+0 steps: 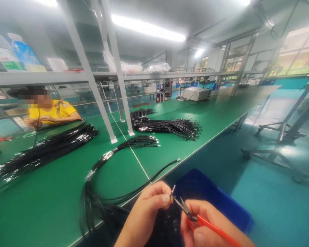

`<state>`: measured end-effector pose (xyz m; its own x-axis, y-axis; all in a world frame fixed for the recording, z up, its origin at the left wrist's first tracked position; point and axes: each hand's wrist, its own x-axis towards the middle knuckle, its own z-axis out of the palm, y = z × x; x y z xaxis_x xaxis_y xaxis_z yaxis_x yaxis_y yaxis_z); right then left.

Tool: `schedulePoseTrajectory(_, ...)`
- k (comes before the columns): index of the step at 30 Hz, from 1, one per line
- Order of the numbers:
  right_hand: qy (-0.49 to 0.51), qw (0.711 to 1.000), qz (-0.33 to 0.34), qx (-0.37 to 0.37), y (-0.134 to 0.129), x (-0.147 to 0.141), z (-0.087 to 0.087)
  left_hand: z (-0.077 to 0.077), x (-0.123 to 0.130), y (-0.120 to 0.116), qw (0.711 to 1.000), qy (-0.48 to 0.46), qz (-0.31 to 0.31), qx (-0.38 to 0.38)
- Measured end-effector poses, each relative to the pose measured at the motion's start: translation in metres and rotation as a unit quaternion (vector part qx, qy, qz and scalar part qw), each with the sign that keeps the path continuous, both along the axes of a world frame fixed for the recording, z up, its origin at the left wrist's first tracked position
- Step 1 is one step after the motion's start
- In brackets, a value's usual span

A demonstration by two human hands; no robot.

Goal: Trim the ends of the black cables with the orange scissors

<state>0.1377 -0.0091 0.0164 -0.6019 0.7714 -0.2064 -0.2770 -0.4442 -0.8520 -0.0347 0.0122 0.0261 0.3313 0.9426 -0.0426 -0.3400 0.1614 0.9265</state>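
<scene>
My left hand (154, 202) is closed at the bottom centre, pinching a small cable end with a pale tip (173, 189) between thumb and fingers. My right hand (206, 223) is wrapped round pliers with orange-red handles (216, 230). The metal jaws are slightly apart and lie close beside the pinched end; whether they touch it is unclear. A bundle of black cables (92, 192), tied with clear wrap, curves over the green table (123, 175) to the left of my hands. One loose cable (167, 165) from it reaches the table's edge.
Below my hands is a blue bin (221, 202). More black cable bundles lie at the left (54, 147) and centre (170, 127). Shelf posts (121, 75) rise from the table. A person in a yellow top (59, 111) sits across it. A white box (195, 94) stands farther back.
</scene>
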Motion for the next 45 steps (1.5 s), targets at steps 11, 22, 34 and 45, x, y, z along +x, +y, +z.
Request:
schedulePoseTrajectory(11, 0.049, 0.997, 0.03, -0.056, 0.001, 0.003, -0.011, -0.004, -0.002, -0.002, 0.995, -0.079, -0.033, -0.048)
schedulePoseTrajectory(22, -0.118, 0.992, 0.035, -0.023, 0.009, -0.004, 0.013, -0.006, -0.002, 0.001, 0.996, -0.073, -0.03, -0.044)
schedulePoseTrajectory(34, -0.152, 0.985, -0.03, 0.07, 0.002, 0.005, 0.002, -0.011, -0.007, 0.003, 0.993, -0.096, -0.045, -0.048)
schedulePoseTrajectory(45, -0.103, 0.978, -0.172, 0.06, 0.004, 0.007, -0.001, -0.015, -0.001, 0.005, 0.999, 0.036, 0.006, 0.03)
